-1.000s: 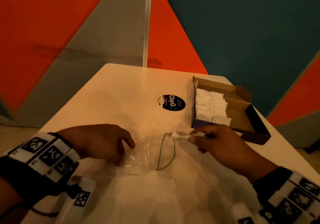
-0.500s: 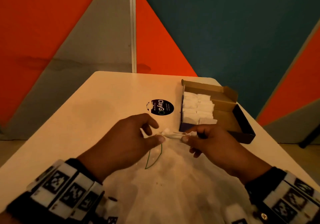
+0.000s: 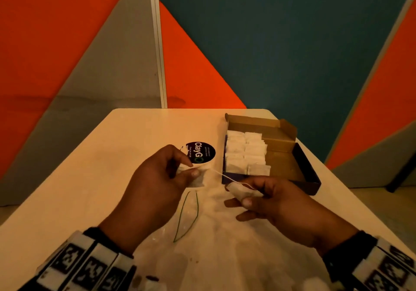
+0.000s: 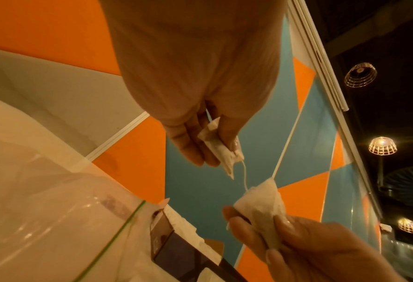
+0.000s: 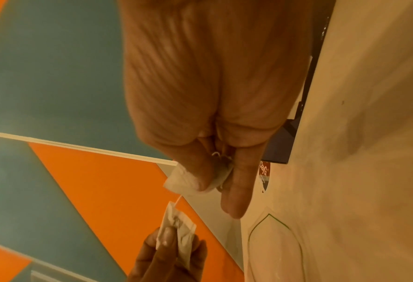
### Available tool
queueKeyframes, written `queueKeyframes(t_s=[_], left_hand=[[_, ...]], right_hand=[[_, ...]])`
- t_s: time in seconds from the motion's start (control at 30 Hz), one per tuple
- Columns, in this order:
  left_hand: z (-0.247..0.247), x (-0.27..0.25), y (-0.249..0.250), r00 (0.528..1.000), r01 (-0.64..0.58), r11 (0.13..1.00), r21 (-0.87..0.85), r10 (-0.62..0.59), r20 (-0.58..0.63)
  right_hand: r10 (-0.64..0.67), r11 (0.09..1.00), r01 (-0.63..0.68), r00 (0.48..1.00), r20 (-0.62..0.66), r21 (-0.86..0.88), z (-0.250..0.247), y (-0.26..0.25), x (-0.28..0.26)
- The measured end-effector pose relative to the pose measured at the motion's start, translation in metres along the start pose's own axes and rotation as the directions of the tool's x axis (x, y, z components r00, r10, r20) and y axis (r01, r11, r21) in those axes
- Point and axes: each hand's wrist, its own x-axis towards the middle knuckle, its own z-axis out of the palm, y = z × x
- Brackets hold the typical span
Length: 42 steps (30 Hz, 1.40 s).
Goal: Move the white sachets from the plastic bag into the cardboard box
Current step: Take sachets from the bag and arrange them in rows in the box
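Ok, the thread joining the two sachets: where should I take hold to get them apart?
A judgement: grip the thread close to the sachet in the left hand, coming from above. It spans taut between that sachet and the one in the right hand, so its middle is free. Which sachet it is fixed to I cannot tell.

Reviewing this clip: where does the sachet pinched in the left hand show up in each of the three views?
Head: sachet in the left hand, centre, just below the round ClayGo sticker.
Left wrist: sachet, centre, pinched under the left hand's fingers.
Right wrist: sachet, bottom centre-left.
Shared landmark: the thin white string running from it to the right hand's sachet.
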Motion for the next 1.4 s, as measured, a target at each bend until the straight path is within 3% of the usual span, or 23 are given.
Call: queueKeyframes(t_s=[0.07,0.17,0.27,0.33,0.4,0.47,0.53,0.6,0.8,0.9,1.1,1.17,1.3,1.4], left_hand=[[0.000,-0.003,0.005,0.999,0.023,0.999,-0.047,-0.021,0.046],[0.001,-0.007,0.015,0.993,0.027,0.957,-0.289,0.007,0.116],[-0.004,-0.003,0.022,0.993,0.050,0.804,-0.593,0.025,0.117],[-0.007,0.000,0.028,0.982,0.072,0.719,-0.691,0.071,0.176],[-0.006,0.000,0.033,0.956,0.049,0.812,-0.582,0.130,0.262],[-0.001,0.001,0.033,0.931,-0.004,0.944,-0.329,0.124,0.345],[0.005,0.000,0.033,0.918,-0.037,0.992,-0.117,0.080,0.388],[0.009,0.002,0.030,0.921,-0.008,0.998,-0.056,0.029,0.387],[0.021,-0.003,0.019,0.880,0.285,0.913,-0.291,-0.129,0.458],[0.029,-0.008,0.017,0.864,0.307,0.890,-0.338,-0.112,0.491],[0.034,-0.002,0.017,0.923,0.313,0.781,-0.540,-0.117,0.366],[0.030,0.000,0.019,0.934,0.277,0.817,-0.506,-0.106,0.341],[0.014,0.004,0.026,0.969,0.010,0.990,-0.142,0.025,0.245],[0.000,0.006,0.034,0.965,-0.126,0.990,0.066,0.107,0.238]], right_hand=[[0.018,0.997,-0.019,1.000,0.023,0.077,-0.001,0.000,0.000],[0.019,0.990,-0.017,1.000,-0.014,0.141,0.001,-0.001,0.003],[-0.025,0.998,0.032,0.992,-0.121,0.054,0.000,-0.002,0.005],[-0.053,0.998,0.050,0.983,-0.176,-0.024,-0.002,-0.003,0.004],[-0.062,0.997,0.051,0.979,-0.195,-0.062,-0.002,-0.004,0.003],[-0.088,0.993,0.071,0.978,-0.191,-0.096,0.001,-0.007,0.003],[-0.116,0.988,0.094,0.974,-0.197,-0.120,0.004,-0.010,0.004],[-0.128,0.990,0.113,0.970,-0.205,-0.080,0.007,-0.012,0.004],[-0.078,0.960,0.138,0.968,-0.240,0.243,0.012,-0.010,0.005],[-0.121,0.957,0.183,0.957,-0.262,0.224,0.015,-0.008,0.006],[-0.153,0.968,0.214,0.917,-0.368,0.129,0.013,-0.005,0.005],[-0.147,0.979,0.190,0.917,-0.371,0.081,0.013,-0.001,0.004],[-0.182,0.983,0.162,0.907,-0.379,-0.085,0.015,0.007,-0.001],[-0.169,0.982,0.121,0.906,-0.388,-0.146,0.013,0.011,-0.005]])
